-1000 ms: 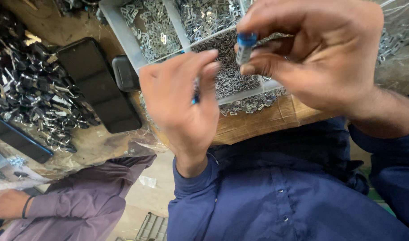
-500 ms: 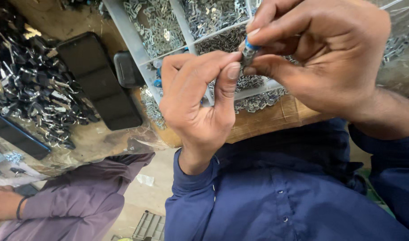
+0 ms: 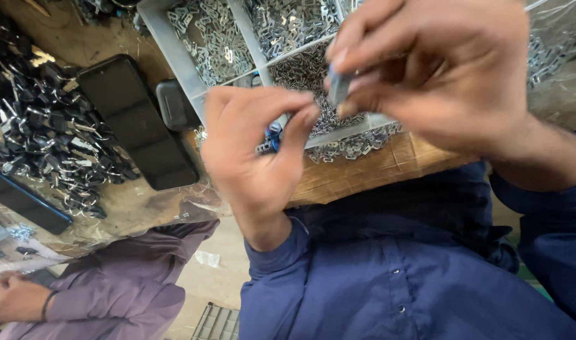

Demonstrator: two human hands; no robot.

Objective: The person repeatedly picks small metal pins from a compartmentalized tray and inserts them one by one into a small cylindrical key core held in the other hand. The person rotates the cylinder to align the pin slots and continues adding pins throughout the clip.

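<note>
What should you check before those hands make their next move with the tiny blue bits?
1. Left hand grip: ok, thumb and fingers pinch the blue-and-metal part.
2. Right hand grip: ok, fingertips pinch the small blue piece.
3. The two pieces meeting: not ok, they are apart with a gap between them.
4. Which way each piece is turned: cannot tell, mostly hidden by fingers and blurred.
5. Divided tray under the hands: ok, its compartments hold plenty of metal parts.
6. Loose metal bits: not ok, some lie outside the tray's front edge on the wooden bench.
</note>
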